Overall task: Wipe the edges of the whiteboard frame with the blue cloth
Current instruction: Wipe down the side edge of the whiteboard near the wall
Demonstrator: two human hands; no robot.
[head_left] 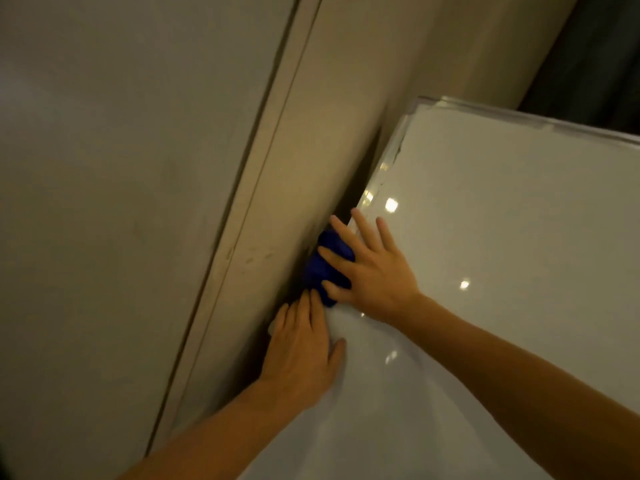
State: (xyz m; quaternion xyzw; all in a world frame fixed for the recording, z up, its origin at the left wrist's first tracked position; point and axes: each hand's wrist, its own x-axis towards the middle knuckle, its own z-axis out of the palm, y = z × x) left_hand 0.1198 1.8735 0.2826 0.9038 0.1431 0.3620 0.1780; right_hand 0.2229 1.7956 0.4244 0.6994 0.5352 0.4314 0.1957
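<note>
The whiteboard (502, 237) fills the right half of the view, tilted, with a pale frame (391, 161) along its left and top edges. A bunched blue cloth (320, 268) sits on the left edge of the frame, next to the wall. My right hand (370, 268) lies flat over the cloth with fingers spread, pressing it against the frame edge. My left hand (301, 351) rests just below the cloth on the same edge, fingers together, fingertips touching the cloth's lower end. Part of the cloth is hidden under my right fingers.
A beige wall with a vertical door trim (263, 188) runs close along the board's left edge, leaving a narrow dark gap (360, 181). A dark curtain or opening (595, 57) shows at the top right, behind the board's top edge.
</note>
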